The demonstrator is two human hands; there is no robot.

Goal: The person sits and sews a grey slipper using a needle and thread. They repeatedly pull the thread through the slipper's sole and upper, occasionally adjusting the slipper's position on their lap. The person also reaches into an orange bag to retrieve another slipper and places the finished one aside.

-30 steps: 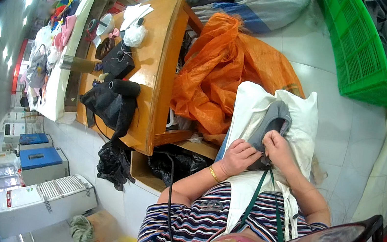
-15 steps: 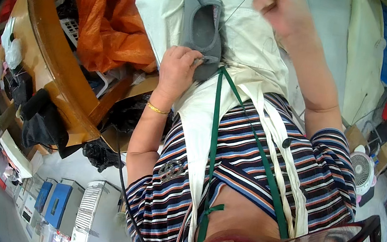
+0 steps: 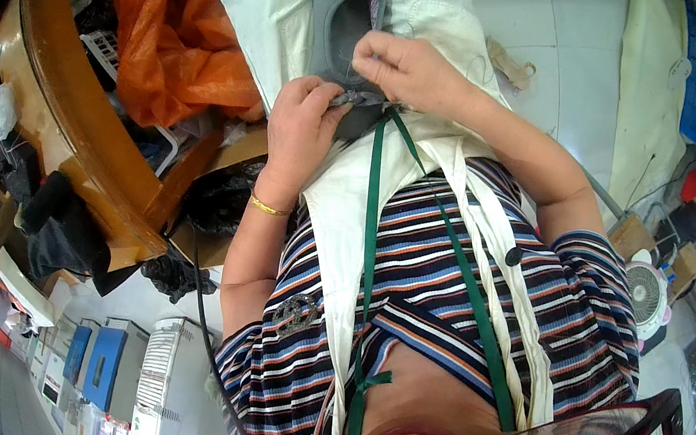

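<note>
A grey slip-on shoe [image 3: 326, 23] lies on the white apron [image 3: 262, 5] over my lap, its opening facing up. At the shoe's near end my left hand [image 3: 297, 126] pinches a gathered grey strip [image 3: 360, 98] that looks like a bow or trim. My right hand [image 3: 404, 70] is over the right edge of the opening, close beside the left, with thumb and forefinger pressed together. What those fingertips hold is too small to make out. A thin dark thread [image 3: 479, 69] curls faintly on the apron beyond my right hand.
At the left stands a curved wooden table [image 3: 61, 106] with orange sheeting [image 3: 162, 22] beside it. A black bag [image 3: 221, 200] sits near my left elbow. A small white fan [image 3: 647, 295] is at the right, and a beige scrap [image 3: 509, 65] lies past my knee.
My right hand has come down from far right, where it held a thread drawn taut from the shoe, to the shoe's near end. My left hand still pinches there.
</note>
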